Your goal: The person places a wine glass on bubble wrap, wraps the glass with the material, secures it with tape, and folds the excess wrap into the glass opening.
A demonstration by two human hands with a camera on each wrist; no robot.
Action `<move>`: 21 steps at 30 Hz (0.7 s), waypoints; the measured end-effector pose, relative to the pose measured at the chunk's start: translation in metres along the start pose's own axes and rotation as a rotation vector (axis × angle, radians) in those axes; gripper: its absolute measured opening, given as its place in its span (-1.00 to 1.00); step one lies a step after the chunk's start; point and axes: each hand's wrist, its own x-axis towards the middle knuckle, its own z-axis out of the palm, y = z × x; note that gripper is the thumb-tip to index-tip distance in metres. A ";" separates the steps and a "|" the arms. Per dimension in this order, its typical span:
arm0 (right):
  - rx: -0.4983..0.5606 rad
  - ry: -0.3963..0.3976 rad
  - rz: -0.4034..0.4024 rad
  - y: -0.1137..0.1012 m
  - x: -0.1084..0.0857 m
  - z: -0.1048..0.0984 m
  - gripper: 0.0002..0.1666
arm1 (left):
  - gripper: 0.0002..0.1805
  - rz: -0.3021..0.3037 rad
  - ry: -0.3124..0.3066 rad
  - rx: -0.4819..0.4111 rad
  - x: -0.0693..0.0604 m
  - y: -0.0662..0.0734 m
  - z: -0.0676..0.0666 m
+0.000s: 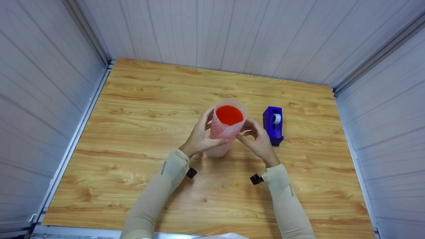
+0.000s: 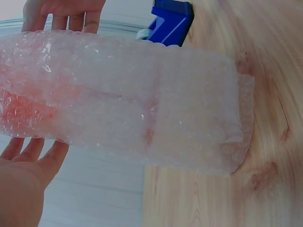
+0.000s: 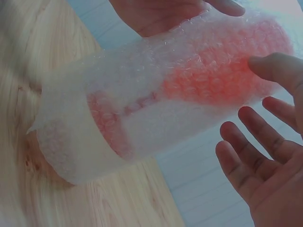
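A red goblet (image 1: 229,115), its bowl, stem and foot faintly visible through the layers, stands wrapped in a tube of clear bubble wrap (image 2: 199,104). Its open top faces up, and the tube extends past the foot down to the table. My left hand (image 1: 202,136) holds the tube from the left, fingers behind and thumb across the front. On the other side, my right hand (image 1: 259,141) touches the wrap with its thumb tip. The right wrist view shows that right hand's other fingers (image 3: 248,146) spread and only loosely bent beside the wrap.
A blue tape dispenser (image 1: 270,129) with a roll of clear tape (image 1: 276,119) stands just right of my right hand. Pale panel walls (image 1: 215,36) enclose the wood-grain table (image 1: 132,109) at the back and both sides.
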 end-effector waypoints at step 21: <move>0.060 0.049 -0.202 -0.015 0.005 0.001 -0.33 | 0.06 0.146 -0.007 0.043 0.006 0.022 0.000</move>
